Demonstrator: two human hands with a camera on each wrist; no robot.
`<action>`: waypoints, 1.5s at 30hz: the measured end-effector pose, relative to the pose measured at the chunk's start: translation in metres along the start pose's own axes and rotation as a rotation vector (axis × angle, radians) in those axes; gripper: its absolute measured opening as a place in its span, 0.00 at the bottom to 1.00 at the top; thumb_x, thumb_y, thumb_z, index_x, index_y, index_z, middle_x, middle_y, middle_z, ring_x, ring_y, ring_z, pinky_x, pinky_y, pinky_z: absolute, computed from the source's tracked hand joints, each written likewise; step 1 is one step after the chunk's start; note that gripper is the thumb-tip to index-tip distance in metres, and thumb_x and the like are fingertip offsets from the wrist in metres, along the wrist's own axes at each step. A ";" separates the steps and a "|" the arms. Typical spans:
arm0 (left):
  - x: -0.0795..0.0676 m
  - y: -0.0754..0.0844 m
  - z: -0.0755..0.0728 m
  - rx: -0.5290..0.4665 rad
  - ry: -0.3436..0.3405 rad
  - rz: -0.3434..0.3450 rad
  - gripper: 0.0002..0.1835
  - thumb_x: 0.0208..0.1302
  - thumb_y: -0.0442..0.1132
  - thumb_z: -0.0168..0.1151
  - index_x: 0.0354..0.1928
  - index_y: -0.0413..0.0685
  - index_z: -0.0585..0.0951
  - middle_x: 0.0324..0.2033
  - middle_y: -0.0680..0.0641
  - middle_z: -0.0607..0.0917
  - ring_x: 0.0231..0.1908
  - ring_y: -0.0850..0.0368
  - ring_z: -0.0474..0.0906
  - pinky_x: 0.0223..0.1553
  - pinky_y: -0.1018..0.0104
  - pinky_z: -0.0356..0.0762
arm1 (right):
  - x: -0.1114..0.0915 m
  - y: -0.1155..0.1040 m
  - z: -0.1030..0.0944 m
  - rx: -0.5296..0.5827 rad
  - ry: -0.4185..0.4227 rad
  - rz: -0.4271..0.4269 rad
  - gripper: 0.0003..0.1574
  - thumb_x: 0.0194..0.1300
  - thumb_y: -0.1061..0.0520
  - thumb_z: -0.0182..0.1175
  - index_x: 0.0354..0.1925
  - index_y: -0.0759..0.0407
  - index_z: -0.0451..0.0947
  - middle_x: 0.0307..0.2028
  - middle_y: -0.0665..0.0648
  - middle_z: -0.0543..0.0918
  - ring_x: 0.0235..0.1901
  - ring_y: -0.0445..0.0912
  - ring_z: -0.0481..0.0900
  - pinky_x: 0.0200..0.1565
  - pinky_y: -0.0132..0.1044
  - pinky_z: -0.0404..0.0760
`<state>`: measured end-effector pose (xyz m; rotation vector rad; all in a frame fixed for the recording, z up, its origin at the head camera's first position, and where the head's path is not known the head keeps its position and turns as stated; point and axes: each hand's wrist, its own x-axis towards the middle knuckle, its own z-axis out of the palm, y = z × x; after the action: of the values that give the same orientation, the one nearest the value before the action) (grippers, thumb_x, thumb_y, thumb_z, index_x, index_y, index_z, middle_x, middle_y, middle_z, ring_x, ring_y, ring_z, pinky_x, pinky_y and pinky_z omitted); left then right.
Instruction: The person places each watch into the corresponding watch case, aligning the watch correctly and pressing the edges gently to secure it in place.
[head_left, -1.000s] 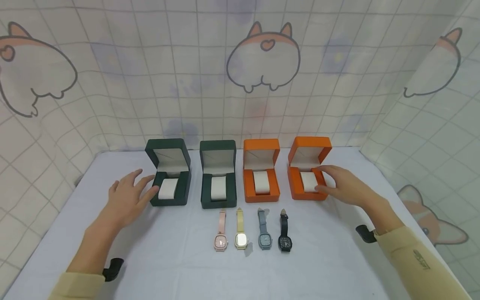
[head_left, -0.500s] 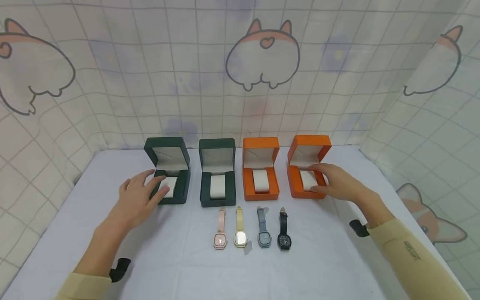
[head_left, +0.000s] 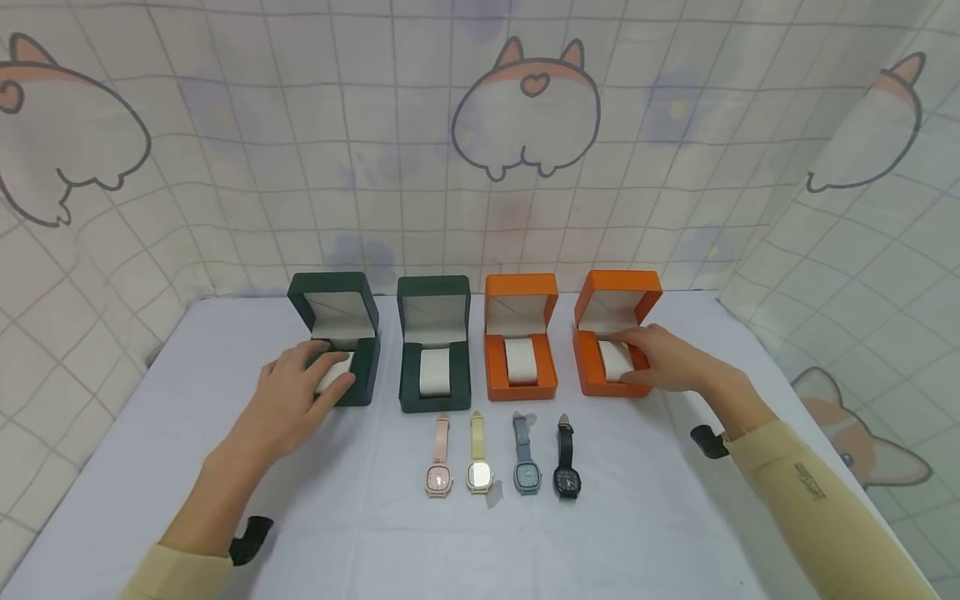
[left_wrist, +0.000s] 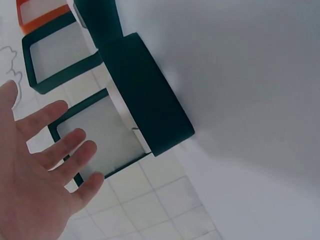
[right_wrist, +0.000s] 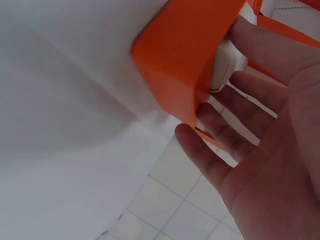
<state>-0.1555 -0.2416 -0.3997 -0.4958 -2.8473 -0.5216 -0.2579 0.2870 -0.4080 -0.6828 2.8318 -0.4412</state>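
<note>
In the head view my left hand [head_left: 292, 396] is over the leftmost dark green watch box [head_left: 365, 375], thumb and forefinger spread across its white cushion [head_left: 334, 374]. The left wrist view shows those fingers apart and loosely bent beside the box. My right hand [head_left: 671, 358] reaches into the rightmost orange watch box [head_left: 602, 385], pinching its white cushion [right_wrist: 230, 62] between thumb and fingers. The cushion still sits in the box. Several watches lie in a row in front of the boxes: pink [head_left: 438, 479], yellow [head_left: 479, 476], blue-grey [head_left: 527, 476] and black [head_left: 567, 482].
Between the hands stand another green box [head_left: 410, 387] and another orange box [head_left: 495, 385], lids raised and white cushions inside. A white cloth covers the table [head_left: 420, 550]. Behind it hangs a checked curtain [head_left: 300, 208] with cartoon animal prints.
My left hand has moved right, from beside the leftmost green box to over its cushion. My right hand has shifted slightly left, its fingers now further in at the orange box's cushion.
</note>
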 end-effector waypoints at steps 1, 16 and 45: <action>0.000 0.001 0.000 0.000 0.004 0.009 0.25 0.80 0.53 0.51 0.64 0.41 0.77 0.64 0.32 0.71 0.66 0.31 0.64 0.61 0.28 0.60 | 0.001 0.000 0.000 -0.005 -0.009 -0.001 0.40 0.63 0.58 0.74 0.70 0.62 0.72 0.61 0.63 0.79 0.58 0.61 0.72 0.62 0.62 0.73; 0.000 0.020 0.016 -0.030 -0.034 0.060 0.22 0.78 0.51 0.57 0.61 0.41 0.81 0.58 0.38 0.77 0.56 0.39 0.75 0.58 0.40 0.75 | 0.011 -0.007 -0.005 -0.029 -0.027 -0.031 0.43 0.58 0.57 0.76 0.67 0.68 0.72 0.66 0.69 0.72 0.62 0.64 0.68 0.65 0.65 0.69; -0.003 0.049 0.042 -0.256 -0.112 0.015 0.22 0.78 0.57 0.55 0.55 0.49 0.84 0.49 0.51 0.83 0.45 0.54 0.79 0.44 0.57 0.82 | 0.002 -0.008 0.000 0.104 0.083 0.032 0.44 0.58 0.63 0.70 0.66 0.68 0.57 0.62 0.70 0.63 0.58 0.64 0.67 0.59 0.66 0.75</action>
<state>-0.1405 -0.1831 -0.4243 -0.6072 -2.8936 -0.8886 -0.2563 0.2791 -0.4060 -0.6116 2.8678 -0.6196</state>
